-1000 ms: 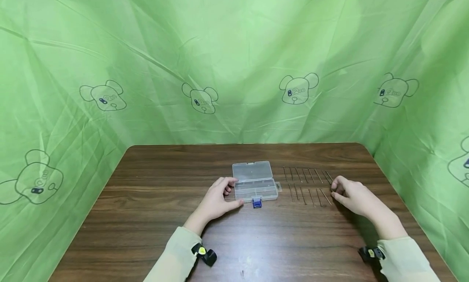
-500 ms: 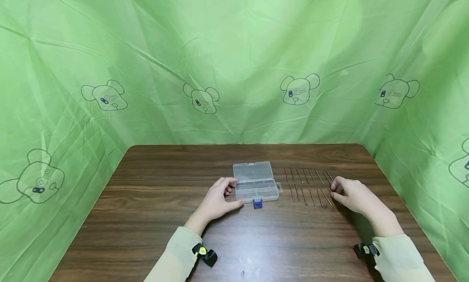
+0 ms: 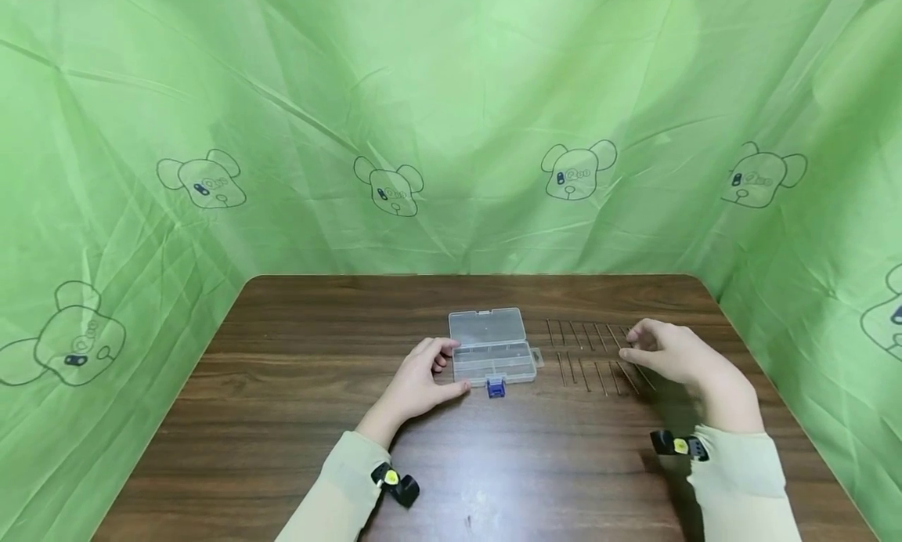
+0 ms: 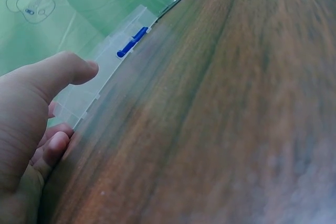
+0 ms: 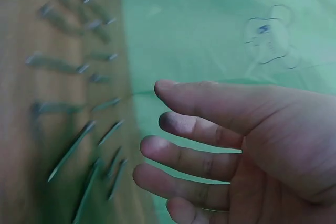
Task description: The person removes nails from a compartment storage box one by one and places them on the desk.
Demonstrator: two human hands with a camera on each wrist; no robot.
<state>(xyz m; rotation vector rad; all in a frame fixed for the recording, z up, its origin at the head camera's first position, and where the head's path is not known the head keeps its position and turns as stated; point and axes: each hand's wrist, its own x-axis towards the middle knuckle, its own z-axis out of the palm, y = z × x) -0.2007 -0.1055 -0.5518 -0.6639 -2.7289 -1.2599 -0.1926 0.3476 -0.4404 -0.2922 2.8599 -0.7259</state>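
Seemingly the step in hand is fetching a nail. The clear plastic box (image 3: 492,362) lies open at the middle of the table (image 3: 282,385), its lid folded back toward 12 o'clock and its blue latch (image 3: 496,387) hanging at 6 o'clock. The left hand (image 3: 416,381) grips the box at its 9 o'clock end, thumb along the front edge and fingers curled at the side wall, steadying it.

The nails (image 3: 585,373) lie flat at 3 o'clock of the box, just beside it. The right hand (image 3: 665,352) hovers over the 3 o'clock end of the rows, fingers loosely extended. The right wrist view shows nothing between them.

The next move, as I judge it, calls for a fine pinch of thumb and forefinger on one thin nail lying flush on the wood, without knocking its neighbours out of line.

Counted:
- One box with one lid and one latch. Its compartments are too small to number.
- Two rows of nails, about seven in the far row and about six in the near one. The hand may hide more.
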